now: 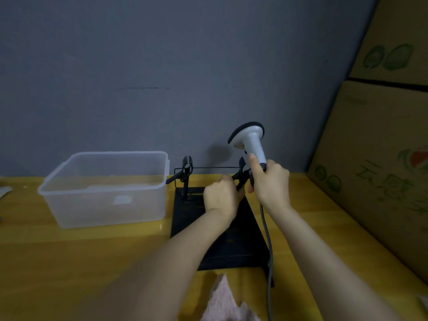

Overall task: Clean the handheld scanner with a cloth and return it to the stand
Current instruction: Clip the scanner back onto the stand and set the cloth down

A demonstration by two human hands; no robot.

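A white handheld scanner with a dark head rim stands upright above the stand's right side. My right hand is shut around the lower end of its handle. Its grey cable hangs down toward me. The black stand has a flat base, a thin crossbar and two clips. My left hand pinches the right clip of the stand. A pink cloth lies on the table at the near edge, between my forearms.
A clear plastic box sits left of the stand on the yellow wooden table. Stacked cardboard boxes rise along the right side. A grey wall stands close behind. The stand's left clip holds nothing.
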